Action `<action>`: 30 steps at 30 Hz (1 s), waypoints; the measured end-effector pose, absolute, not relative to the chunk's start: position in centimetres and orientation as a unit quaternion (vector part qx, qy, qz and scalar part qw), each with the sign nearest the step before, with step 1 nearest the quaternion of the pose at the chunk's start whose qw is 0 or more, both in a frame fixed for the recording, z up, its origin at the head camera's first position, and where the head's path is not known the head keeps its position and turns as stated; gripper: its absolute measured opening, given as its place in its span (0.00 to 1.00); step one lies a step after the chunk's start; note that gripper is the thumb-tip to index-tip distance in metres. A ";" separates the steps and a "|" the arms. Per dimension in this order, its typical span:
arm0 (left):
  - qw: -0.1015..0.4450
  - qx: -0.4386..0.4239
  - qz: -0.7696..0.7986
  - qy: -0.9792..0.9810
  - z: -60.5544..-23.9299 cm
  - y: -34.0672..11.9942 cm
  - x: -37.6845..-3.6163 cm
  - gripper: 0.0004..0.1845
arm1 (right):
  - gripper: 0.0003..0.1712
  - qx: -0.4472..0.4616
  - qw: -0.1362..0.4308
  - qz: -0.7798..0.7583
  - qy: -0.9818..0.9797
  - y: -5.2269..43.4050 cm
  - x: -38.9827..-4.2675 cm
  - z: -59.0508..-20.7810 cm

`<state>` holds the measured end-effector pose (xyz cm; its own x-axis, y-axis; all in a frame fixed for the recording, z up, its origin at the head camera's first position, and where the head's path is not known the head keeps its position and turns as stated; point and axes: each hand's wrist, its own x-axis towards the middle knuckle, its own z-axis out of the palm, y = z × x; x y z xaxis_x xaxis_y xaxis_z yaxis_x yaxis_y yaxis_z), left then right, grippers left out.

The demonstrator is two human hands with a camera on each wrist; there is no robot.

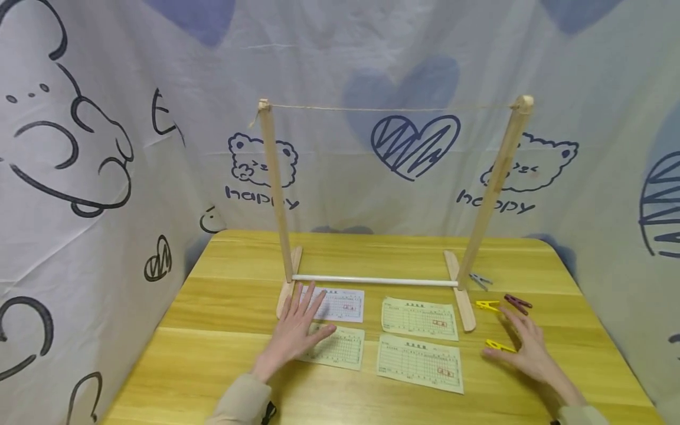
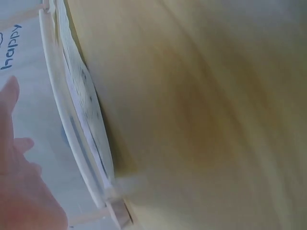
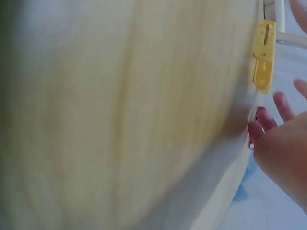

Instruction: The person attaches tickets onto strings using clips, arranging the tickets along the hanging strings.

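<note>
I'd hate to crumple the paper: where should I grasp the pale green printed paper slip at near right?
Probably pinch the right edge of the pale green printed paper slip, coming from the right, where the right hand already is. The slip lies flat, so an edge suits; yellow wooden table borders that side, while another pale green slip lies close beyond its far edge.

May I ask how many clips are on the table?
4 visible: a grey clip furthest back, a maroon clip and a yellow clip beyond the right hand, second yellow clip by its thumb; others may be hidden.
</note>
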<state>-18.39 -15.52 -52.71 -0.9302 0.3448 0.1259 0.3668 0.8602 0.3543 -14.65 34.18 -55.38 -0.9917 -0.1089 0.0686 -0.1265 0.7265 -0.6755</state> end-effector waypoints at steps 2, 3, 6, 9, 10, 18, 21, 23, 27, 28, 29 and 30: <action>0.015 -0.199 -0.206 -0.958 -52.9 -15.2 -18.4 0.44 | 0.56 0.061 -0.004 0.369 -0.927 34.4 -14.5 -55.4; 0.007 -0.205 -0.214 -0.955 -53.1 -15.0 -18.5 0.44 | 0.54 0.060 -0.014 0.374 -0.925 34.6 -14.5 -55.4; -0.016 -0.217 -0.244 -0.945 -53.3 -14.5 -18.6 0.44 | 0.50 0.057 -0.037 0.391 -0.918 34.9 -14.2 -55.3; -0.029 -0.224 -0.273 -0.935 -53.5 -14.1 -18.8 0.41 | 0.47 0.063 -0.055 0.396 -0.914 35.2 -14.0 -55.3; -0.035 -0.226 -0.284 -0.931 -53.6 -14.0 -18.9 0.41 | 0.46 0.066 -0.059 0.390 -0.917 35.3 -14.0 -55.3; -0.056 -0.254 -0.352 -0.899 -53.9 -13.1 -19.2 0.33 | 0.39 0.110 -0.055 0.352 -0.928 35.7 -14.0 -55.5; -0.064 -0.257 -0.358 -0.896 -53.9 -12.9 -19.3 0.31 | 0.35 0.133 -0.021 0.352 -0.926 35.6 -14.2 -55.9; -0.068 -0.256 -0.362 -0.894 -54.0 -12.8 -19.3 0.30 | 0.31 0.145 0.005 0.362 -0.921 35.4 -14.4 -56.1; -0.072 -0.249 -0.367 -0.893 -54.0 -12.5 -19.5 0.29 | 0.24 0.169 0.043 0.389 -0.905 35.3 -14.9 -56.5; -0.070 -0.249 -0.368 -0.893 -54.0 -12.4 -19.5 0.28 | 0.23 0.162 0.042 0.393 -0.904 35.3 -15.0 -56.5; -0.068 -0.249 -0.369 -0.893 -54.0 -12.4 -19.6 0.28 | 0.21 0.154 0.040 0.394 -0.905 35.3 -15.1 -56.5; -0.068 -0.248 -0.371 -0.892 -54.0 -12.3 -19.6 0.28 | 0.20 0.145 0.035 0.387 -0.910 35.3 -15.1 -56.4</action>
